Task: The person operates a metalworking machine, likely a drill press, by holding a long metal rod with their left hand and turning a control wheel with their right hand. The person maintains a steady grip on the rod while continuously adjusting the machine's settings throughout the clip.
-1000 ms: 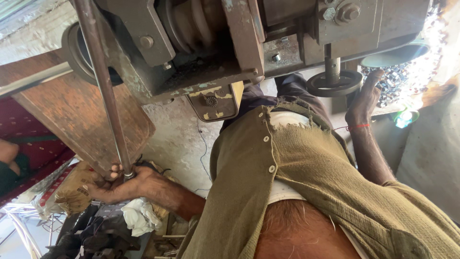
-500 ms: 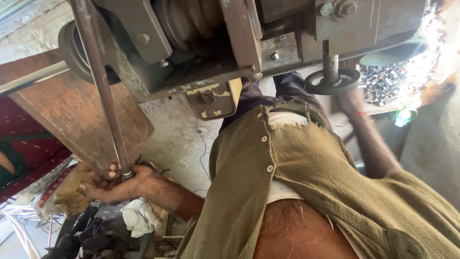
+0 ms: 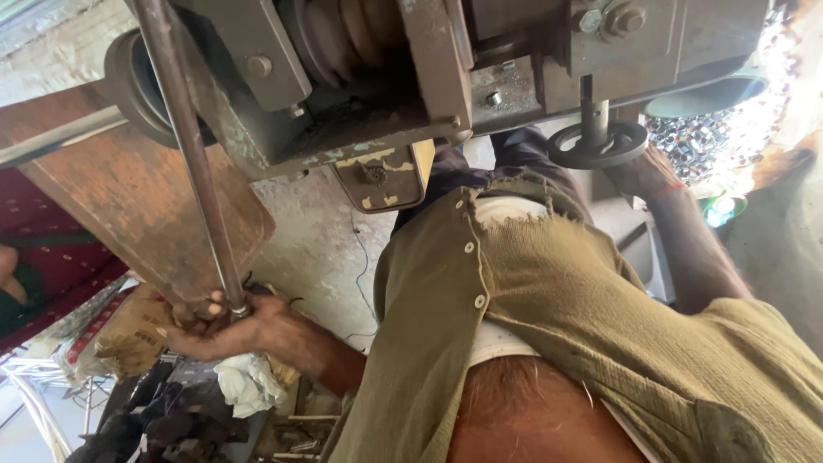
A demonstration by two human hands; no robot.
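The big grey-green metal machine body (image 3: 360, 94) fills the far side of the view, its grooved pulley (image 3: 343, 34) and side wheel (image 3: 141, 90) exposed and unguarded. That is the main hazard, as I judge it: the person's loose, frayed olive cloth shirt (image 3: 531, 291) hangs close under those parts and could catch if they turn.

At the left, a rusty brown flat metal plate (image 3: 146, 214) slopes down toward the left hand (image 3: 227, 330). If the grip slips, its edge could scrape the knuckles.

The long thin steel rod (image 3: 193, 163) runs from the top of the view down to that hand, ending at a small collar. The fingers (image 3: 201, 313) are curled tight round its lower end, just beneath the plate's corner, so a sudden jerk of the rod could pinch them there.

Far right, the right hand (image 3: 639, 171) rests against the small dark round handwheel (image 3: 597, 144) on its spindle; whether those fingers are closed on it I cannot tell.
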